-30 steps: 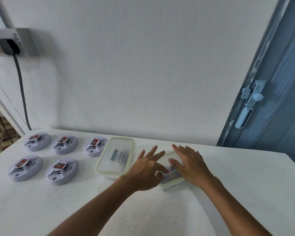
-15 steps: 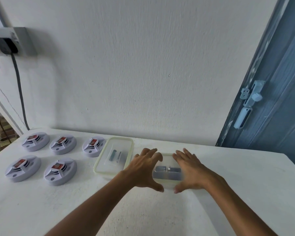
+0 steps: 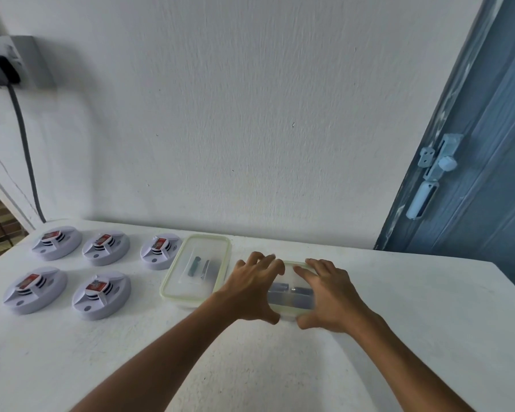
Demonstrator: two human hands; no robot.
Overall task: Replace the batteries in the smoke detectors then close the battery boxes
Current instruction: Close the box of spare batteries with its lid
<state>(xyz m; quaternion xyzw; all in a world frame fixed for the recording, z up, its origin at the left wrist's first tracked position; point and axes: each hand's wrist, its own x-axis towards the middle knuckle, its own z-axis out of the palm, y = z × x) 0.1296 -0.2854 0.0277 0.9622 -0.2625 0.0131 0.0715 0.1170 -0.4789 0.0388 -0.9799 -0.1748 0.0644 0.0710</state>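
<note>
Several white round smoke detectors (image 3: 101, 296) with red-labelled batteries on top lie in two rows on the left of the white table. A clear battery box with a pale green lid (image 3: 195, 270) sits beside them, closed, with batteries inside. To its right is a second clear box (image 3: 292, 295) holding dark batteries. My left hand (image 3: 252, 288) grips its left side and my right hand (image 3: 329, 297) grips its right side, fingers over the lid and thumbs at the near edge.
The white table (image 3: 414, 322) meets a white wall at the back. A blue door with a latch (image 3: 437, 168) stands at the right. A wall socket with a plug and a dark cable (image 3: 24, 144) is at the upper left.
Both hands moved from lying flat on the tilted lid to gripping the right box at its two sides. The lid now sits level on the box.
</note>
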